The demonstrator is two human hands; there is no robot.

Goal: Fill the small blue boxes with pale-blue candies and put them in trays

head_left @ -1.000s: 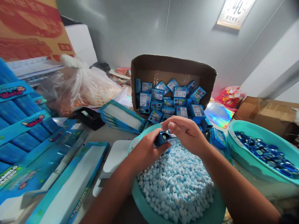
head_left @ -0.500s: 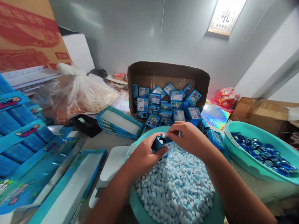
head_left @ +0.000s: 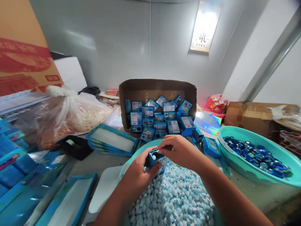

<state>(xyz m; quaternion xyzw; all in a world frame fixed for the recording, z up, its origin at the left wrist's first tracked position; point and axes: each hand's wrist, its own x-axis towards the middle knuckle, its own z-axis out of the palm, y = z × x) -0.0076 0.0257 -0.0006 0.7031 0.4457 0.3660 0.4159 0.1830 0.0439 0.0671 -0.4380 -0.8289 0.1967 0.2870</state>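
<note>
Center frame, the left hand (head_left: 142,164) curls around a blue tin (head_left: 150,160) above pale pellets (head_left: 180,196). The right hand (head_left: 182,150) pinches narrowly at its rim; I cannot tell whether it holds anything. The tin appears lower than before, opening upward, long axis tilted.

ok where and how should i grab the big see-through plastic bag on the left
Best by its gathered neck, probably from above: that bunched part stands up at the top, while the plastic bag below bulges wide and looks soft.
</note>
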